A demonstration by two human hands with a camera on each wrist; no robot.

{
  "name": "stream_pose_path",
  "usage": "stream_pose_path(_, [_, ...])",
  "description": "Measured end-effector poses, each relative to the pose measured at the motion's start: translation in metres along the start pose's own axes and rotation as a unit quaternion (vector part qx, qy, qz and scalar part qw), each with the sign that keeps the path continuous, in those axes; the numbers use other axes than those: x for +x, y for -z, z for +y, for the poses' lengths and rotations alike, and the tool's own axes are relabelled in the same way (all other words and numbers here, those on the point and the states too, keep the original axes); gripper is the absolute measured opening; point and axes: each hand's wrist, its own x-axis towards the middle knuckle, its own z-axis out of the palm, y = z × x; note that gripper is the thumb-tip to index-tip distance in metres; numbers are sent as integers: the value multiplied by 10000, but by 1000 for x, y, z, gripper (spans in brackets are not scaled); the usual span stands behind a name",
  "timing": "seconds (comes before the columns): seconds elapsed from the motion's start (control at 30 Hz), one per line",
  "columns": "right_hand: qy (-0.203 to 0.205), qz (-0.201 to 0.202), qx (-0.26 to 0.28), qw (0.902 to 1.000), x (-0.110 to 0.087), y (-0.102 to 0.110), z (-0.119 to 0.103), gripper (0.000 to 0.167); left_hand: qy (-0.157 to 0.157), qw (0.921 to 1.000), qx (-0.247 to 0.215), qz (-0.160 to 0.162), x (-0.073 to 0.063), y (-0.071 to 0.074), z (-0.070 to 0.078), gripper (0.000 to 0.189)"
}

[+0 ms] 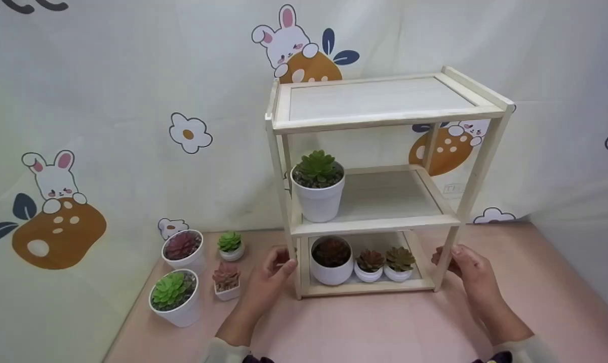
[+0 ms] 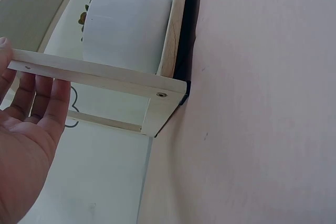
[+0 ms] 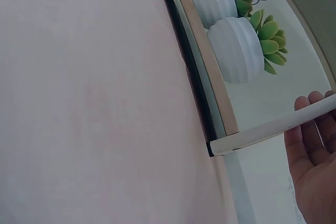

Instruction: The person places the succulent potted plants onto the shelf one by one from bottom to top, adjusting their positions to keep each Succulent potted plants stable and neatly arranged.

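A three-tier wooden shelf (image 1: 374, 124) stands on the table in the head view. My left hand (image 1: 264, 282) grips its front left leg (image 2: 89, 73) low down, thumb on one side and fingers on the other. On the opposite side, my right hand (image 1: 476, 277) holds the front right leg (image 3: 273, 126) near the bottom tier. A green succulent in a white pot (image 1: 319, 201) sits at the left of the middle tier. Along the bottom tier stand a round white pot (image 1: 331, 269) with a dark reddish plant and two small potted succulents (image 1: 369, 272).
Left of the shelf, on the pink table (image 1: 364, 327), are two larger white pots, one with a green succulent (image 1: 175, 302) and one with a dark red succulent (image 1: 184, 252). Beside them stand a small green succulent (image 1: 230, 247) and a pink one (image 1: 227, 280). A printed cloth (image 1: 132, 75) hangs behind.
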Motion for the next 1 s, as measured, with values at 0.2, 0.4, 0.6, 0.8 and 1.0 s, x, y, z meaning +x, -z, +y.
stream_pose_path(0.2, [-76,35,-55,9999,-1,2,0,49,27,10000,14,0,-1,-1,2,35])
stream_pose_path(0.4, [-153,2,-91,9998,0,1,3,51,-50,9998,185,63,-2,0,4,40])
stream_pose_path(0.6, [-217,4,19,9998,2,1,7,52,12,9996,294,57,-4,1,7,42])
stream_pose_path(0.8, [-304,-147,-99,9994,3,2,7,57,-154,9964,776,309,-8,4,19,36])
stream_pose_path(1.0, [-437,-170,-200,9987,2,2,8,61,-375,9861,1016,1257,-19,17,24,35])
